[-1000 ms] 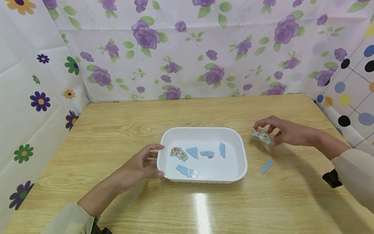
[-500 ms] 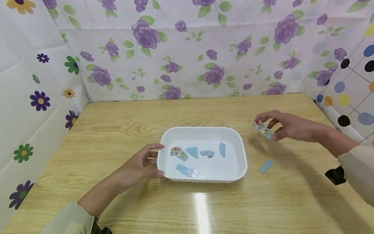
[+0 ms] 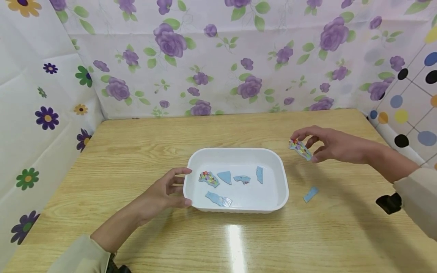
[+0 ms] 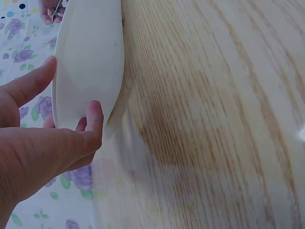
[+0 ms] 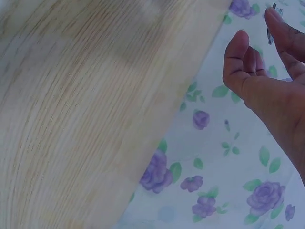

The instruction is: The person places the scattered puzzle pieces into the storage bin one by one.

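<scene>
At the left end of the white plastic tray (image 3: 239,151), my left hand (image 3: 167,191) touches the rim with extended index finger and thumb. The left wrist view shows those fingertips against the tray's outer wall (image 4: 90,57). Above the table right of the tray, my right hand (image 3: 329,146) pinches a flat, irregular multicoloured piece (image 3: 300,149) by its ends, between thumb and fingers. Only that piece's thin edge (image 5: 270,36) shows in the right wrist view. In the tray lie another multicoloured piece (image 3: 209,179) and several light-blue pieces, including a triangular piece (image 3: 225,177).
A small light-blue strip (image 3: 310,194) lies on the wood-grain table (image 3: 136,151), right of the tray and below my right hand. A floral sheet (image 3: 218,57) hangs behind the table's back edge, with other patterned sheets at both sides.
My right hand has lifted the multicoloured piece slightly, then moved a little left toward the tray. My left hand, the tray and the pieces inside it have stayed put.
</scene>
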Available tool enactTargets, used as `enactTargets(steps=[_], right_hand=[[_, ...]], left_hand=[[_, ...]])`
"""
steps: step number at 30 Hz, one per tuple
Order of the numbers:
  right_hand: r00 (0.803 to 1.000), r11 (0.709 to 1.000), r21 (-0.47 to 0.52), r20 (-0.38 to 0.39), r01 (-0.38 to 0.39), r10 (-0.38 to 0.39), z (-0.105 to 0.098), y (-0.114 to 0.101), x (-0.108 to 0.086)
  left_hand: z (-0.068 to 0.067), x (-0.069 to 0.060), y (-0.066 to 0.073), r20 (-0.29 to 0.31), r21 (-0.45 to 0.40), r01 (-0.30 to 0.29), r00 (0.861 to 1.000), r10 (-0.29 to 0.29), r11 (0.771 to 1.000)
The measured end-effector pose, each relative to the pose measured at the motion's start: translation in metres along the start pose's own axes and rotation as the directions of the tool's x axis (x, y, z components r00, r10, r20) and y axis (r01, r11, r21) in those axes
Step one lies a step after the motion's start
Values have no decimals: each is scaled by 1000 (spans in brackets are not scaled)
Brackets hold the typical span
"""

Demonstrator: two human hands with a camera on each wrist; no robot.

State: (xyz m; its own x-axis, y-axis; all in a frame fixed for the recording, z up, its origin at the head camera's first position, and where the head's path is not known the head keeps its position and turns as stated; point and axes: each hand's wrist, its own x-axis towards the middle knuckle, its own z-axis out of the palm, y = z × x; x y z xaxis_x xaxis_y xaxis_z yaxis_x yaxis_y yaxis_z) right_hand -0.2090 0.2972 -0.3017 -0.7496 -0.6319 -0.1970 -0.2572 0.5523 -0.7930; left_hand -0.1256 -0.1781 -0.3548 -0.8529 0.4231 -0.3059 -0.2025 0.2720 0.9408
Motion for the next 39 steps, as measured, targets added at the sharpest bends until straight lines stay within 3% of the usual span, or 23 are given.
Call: enactTargets(steps=[12, 25, 39], right_hand=[[998, 998, 57, 67, 9, -13, 17, -20, 20], [988, 999, 31, 153, 12, -16, 42, -40, 41], [982, 999, -29, 189, 22, -16, 64, -48, 58]], left_hand=[[1, 1, -2, 2, 3, 2, 1000, -2, 1000], [0, 0, -1, 1, 1, 2, 1000, -2, 1000], [1, 0, -1, -5, 9, -2, 1000, 2, 1000]])
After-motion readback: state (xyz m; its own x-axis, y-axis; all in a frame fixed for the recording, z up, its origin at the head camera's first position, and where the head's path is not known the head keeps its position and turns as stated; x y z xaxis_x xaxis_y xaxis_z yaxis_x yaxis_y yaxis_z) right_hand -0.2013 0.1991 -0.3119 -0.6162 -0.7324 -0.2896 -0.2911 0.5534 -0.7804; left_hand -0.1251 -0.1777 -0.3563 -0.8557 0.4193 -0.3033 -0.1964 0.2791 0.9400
